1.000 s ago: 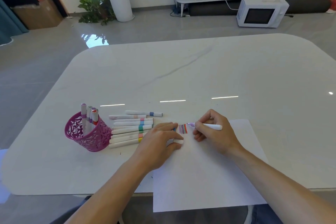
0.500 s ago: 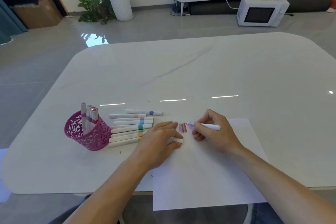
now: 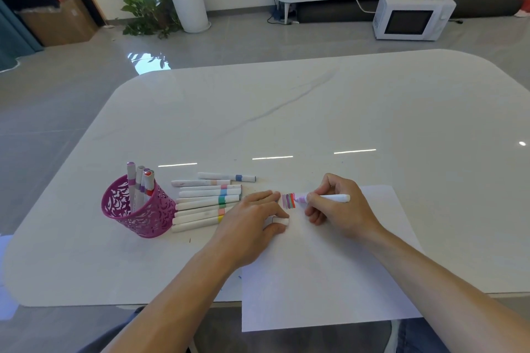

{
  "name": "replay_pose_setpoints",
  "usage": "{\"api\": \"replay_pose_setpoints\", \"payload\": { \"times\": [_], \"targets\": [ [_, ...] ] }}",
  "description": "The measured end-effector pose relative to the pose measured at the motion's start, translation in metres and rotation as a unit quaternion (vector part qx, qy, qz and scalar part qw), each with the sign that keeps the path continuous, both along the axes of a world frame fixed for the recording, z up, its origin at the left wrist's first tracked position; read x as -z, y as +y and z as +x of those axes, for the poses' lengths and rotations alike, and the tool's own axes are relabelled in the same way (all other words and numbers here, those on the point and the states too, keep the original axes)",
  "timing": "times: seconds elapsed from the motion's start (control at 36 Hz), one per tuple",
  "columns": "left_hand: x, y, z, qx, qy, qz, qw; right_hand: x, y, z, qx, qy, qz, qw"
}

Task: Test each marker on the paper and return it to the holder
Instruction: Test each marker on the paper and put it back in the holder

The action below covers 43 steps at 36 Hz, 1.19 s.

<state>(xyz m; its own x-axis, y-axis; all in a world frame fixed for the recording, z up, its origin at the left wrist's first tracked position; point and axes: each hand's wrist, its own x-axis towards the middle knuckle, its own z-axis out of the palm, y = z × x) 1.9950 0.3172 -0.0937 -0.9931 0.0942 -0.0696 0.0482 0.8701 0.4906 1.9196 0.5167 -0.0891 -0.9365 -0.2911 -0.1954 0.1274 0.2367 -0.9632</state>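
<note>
a white marker (image 3: 329, 198) with a pale purple tip meets the paper (image 3: 324, 281) near the sheet's far-left corner, just beside a small block of coloured test strokes (image 3: 288, 200). the right hand (image 3: 338, 209) grips the marker's barrel, fingers curled around it. the left hand (image 3: 252, 223) lies on the sheet's left edge, fingers closed on a white cap (image 3: 279, 221). a row of capped markers (image 3: 206, 203) lies on the table (image 3: 315, 112) just left of that hand; beyond them, toward the table's near-left corner, a magenta holder (image 3: 137, 210) stands with several markers upright inside. the paper's near edge overhangs the table's near edge.
</note>
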Motion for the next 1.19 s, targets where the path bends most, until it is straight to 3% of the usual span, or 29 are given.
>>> {"api": "replay_pose_setpoints", "payload": {
  "times": [0.72,1.03,1.19],
  "targets": [
    [-0.003,0.001,0.001,-0.009,-0.012,0.007,1.0,-0.004,0.0,0.001,-0.002,-0.022,0.013,1.0],
    [-0.006,0.001,0.003,-0.007,0.012,0.003,1.0,-0.005,0.005,0.0,0.04,0.002,-0.073,0.997],
    [-0.013,0.001,0.001,-0.072,0.071,0.072,0.992,-0.022,0.001,0.001,0.045,0.019,-0.108,0.993]
  ]
}}
